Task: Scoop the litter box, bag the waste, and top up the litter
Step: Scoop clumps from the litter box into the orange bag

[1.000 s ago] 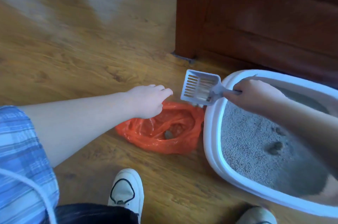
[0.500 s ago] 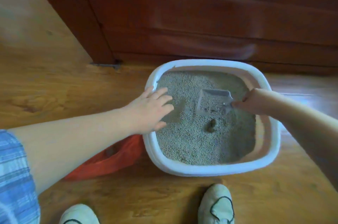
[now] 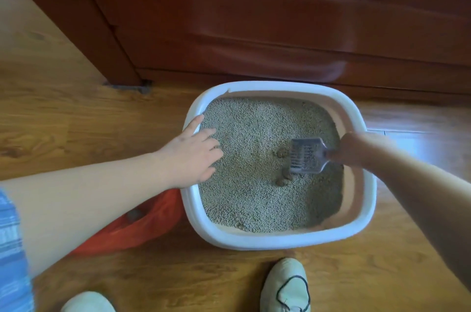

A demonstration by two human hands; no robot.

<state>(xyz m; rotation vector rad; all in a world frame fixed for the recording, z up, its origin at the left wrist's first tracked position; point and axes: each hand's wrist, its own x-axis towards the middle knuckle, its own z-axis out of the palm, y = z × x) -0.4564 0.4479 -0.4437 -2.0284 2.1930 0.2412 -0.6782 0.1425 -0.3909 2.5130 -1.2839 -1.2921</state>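
A white litter box [image 3: 275, 240] full of grey-green litter sits on the wooden floor. My right hand [image 3: 356, 149] grips the handle of a grey slotted scoop [image 3: 305, 157], whose blade is down in the litter near the right side. One brown waste clump [image 3: 280, 152] lies just left of the scoop and another waste clump [image 3: 284, 179] just below it. My left hand [image 3: 193, 156] rests with straight fingers on the box's left rim, fingertips over the litter. An orange plastic bag [image 3: 142, 225] lies on the floor left of the box, partly hidden under my left forearm.
A dark red wooden cabinet [image 3: 254, 18] stands right behind the box. My two pale shoes [image 3: 285, 286] are on the floor in front of it. Bare wooden floor [image 3: 51, 112] stretches to the left.
The scoop went from above the orange bag into the box, then shifted right and down beside the clumps. My left hand left the bag and now rests on the box rim.
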